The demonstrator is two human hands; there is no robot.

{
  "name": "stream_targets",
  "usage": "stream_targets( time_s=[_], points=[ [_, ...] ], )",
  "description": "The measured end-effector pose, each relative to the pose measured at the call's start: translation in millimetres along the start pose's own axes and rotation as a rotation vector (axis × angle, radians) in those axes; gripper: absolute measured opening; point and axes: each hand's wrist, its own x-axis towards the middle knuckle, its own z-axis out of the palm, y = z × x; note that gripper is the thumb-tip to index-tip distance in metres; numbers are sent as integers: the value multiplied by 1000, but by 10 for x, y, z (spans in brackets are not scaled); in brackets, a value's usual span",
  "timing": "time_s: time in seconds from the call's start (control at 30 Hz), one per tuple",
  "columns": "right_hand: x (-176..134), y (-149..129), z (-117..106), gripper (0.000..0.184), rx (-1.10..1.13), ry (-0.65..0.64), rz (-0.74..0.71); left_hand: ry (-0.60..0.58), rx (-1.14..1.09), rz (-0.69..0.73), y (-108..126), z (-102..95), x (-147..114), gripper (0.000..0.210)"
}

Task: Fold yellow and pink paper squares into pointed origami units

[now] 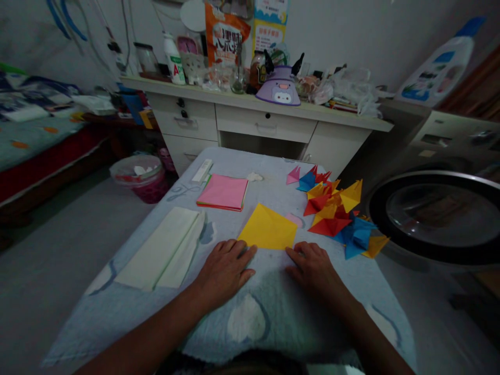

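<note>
A yellow sheet of folding paper [269,227] lies on the cloth-covered table in front of me, one corner pointing away and its near edge toward me. My left hand [226,265] rests with its fingertips at the paper's left corner, its thumb spread away from the fingers. At the right corner, the fingertips of my right hand [312,265] touch the paper; its fingers are slightly bent and the thumb stands apart. Neither hand grips the sheet. Beyond it sits a stack of square coloured paper [223,191], pink on top. To the right is a pile of folded paper cranes [332,208].
A folded pale green sheet [160,250] lies left of my left hand. A small white box [202,171] is near the far left edge of the table [250,317]. Beyond stand a white cabinet [242,117], a lined waste bin [142,177] and a washing machine [441,156].
</note>
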Motion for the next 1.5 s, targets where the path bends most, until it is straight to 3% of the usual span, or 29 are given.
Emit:
stream_targets(
  time_s=[0.17,0.27,0.33,0.4,0.6,0.83,1.0,1.17,1.37,1.5],
  points=[
    [127,126,-184,19,105,-81,0,16,-25,10,2,3,-3,44],
    [292,147,-234,21,190,4,58,30,-45,10,-6,-7,-7,41],
    [394,147,-184,26,206,95,122,43,-59,8,-17,-9,-16,39],
    [464,145,-80,32,251,107,152,55,-76,11,-28,-5,-27,38],
    [495,189,224,16,399,103,131,91,-127,21,-8,-3,2,35],
    [471,108,204,6,492,268,40,195,-440,28,233,-185,321,49],
    [447,-33,130,1,476,394,-12,243,-527,-22,416,-282,582,44],
    [421,-73,84,7,452,409,-52,227,-510,-44,446,-286,647,10],
    [408,76,127,41,330,492,2,266,-555,74,329,-374,457,16],
    [392,160,102,37,329,593,80,248,-522,139,209,-376,298,19]
  ],
)
